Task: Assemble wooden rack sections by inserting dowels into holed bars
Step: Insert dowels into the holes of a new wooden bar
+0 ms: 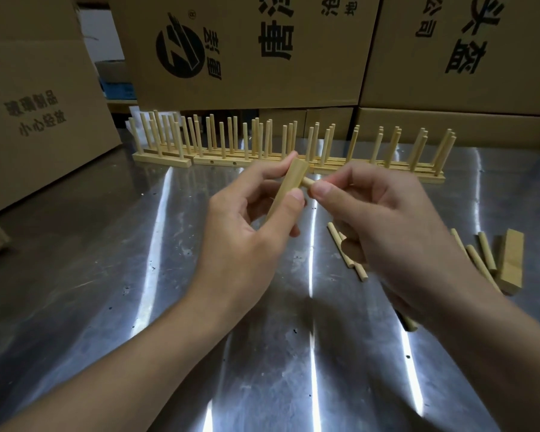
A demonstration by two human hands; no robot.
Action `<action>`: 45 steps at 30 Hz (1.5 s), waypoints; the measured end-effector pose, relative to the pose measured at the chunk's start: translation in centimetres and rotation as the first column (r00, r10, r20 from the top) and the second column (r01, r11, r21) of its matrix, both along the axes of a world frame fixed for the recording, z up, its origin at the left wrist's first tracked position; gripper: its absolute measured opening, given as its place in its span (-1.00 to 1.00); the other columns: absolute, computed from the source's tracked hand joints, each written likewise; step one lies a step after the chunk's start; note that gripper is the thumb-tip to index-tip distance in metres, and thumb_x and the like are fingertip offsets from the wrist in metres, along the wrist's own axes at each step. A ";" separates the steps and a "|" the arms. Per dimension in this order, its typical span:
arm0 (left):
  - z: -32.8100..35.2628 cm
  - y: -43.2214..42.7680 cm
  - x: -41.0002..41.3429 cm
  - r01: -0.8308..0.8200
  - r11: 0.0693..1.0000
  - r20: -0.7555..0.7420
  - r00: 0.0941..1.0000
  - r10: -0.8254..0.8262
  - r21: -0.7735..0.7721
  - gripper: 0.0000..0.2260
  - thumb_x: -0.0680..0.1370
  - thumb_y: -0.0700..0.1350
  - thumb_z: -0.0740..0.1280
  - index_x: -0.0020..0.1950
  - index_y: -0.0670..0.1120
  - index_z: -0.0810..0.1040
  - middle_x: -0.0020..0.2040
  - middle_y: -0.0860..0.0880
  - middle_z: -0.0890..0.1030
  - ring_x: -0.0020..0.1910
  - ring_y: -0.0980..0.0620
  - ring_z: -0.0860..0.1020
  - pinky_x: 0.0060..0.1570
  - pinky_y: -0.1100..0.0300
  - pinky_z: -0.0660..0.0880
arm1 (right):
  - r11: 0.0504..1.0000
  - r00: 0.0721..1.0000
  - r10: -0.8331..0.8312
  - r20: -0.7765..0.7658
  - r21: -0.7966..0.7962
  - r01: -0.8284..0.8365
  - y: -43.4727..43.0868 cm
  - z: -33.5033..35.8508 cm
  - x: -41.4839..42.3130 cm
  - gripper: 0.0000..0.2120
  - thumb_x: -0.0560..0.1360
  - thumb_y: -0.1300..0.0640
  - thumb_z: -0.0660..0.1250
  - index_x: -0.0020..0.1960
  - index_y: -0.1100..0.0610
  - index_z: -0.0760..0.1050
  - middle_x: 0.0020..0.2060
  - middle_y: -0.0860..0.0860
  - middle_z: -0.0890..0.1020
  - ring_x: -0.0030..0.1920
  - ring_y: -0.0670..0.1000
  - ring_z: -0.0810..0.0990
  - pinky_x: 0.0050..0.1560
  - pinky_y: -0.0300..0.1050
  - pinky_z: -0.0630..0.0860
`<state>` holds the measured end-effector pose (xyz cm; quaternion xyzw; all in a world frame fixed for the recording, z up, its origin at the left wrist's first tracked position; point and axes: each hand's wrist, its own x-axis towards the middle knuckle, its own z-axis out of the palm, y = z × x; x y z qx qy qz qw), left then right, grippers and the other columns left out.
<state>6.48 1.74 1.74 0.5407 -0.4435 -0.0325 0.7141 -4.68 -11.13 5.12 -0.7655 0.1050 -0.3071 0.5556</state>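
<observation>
My left hand (253, 213) grips a short pale wooden bar (289, 188), held nearly upright above the middle of the steel table. My right hand (384, 219) pinches a dowel (308, 181) whose tip touches the bar's right side near its top; most of the dowel is hidden in my fingers. Loose dowels (351, 260) lie on the table under my right hand, more of them (480, 260) further right. Another wooden bar (510, 263) lies at the right edge.
A long row of finished rack sections (293, 151) with upright dowels stands across the back of the steel table (169, 307). Large printed cardboard boxes (247, 51) wall in the back, and another box (38, 120) the left.
</observation>
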 end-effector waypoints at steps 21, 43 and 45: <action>0.3 -0.5 0.3 0.235 0.971 -0.899 0.432 -0.076 0.030 -0.79 0.67 -0.05 0.38 0.06 -0.19 0.67 -0.14 -0.08 0.68 -0.41 0.11 0.56 -0.55 0.28 0.47 | 0.734 0.771 -0.489 -0.409 -0.671 0.109 -5.2 -4.1 0.5 -0.60 0.65 -0.24 0.28 0.37 -0.08 0.59 0.56 -0.05 0.36 0.59 0.06 0.20 0.54 0.11 0.26; 0.0 -0.4 1.1 0.251 0.968 -0.926 0.365 -0.101 -0.006 -0.65 0.65 -0.07 0.37 -0.25 -0.15 0.78 -0.17 -0.07 0.63 -0.39 0.11 0.51 -0.51 0.30 0.46 | 0.553 0.829 -0.484 -0.281 -0.832 0.040 -3.5 -5.7 1.6 -0.65 0.56 -0.32 0.35 0.25 -0.18 0.59 -0.24 -0.20 0.60 0.02 -0.06 0.52 0.00 -0.04 0.30; 0.2 -0.3 1.1 0.260 0.966 -0.925 0.363 -0.109 -0.012 -0.62 0.65 -0.06 0.37 -0.30 -0.14 0.77 -0.19 -0.07 0.62 -0.39 0.11 0.50 -0.50 0.30 0.46 | 0.573 0.823 -0.476 -0.310 -0.819 0.023 -3.1 -5.4 1.4 -0.62 0.56 -0.32 0.35 0.28 -0.17 0.58 -0.20 -0.17 0.60 0.03 -0.01 0.55 0.01 -0.04 0.44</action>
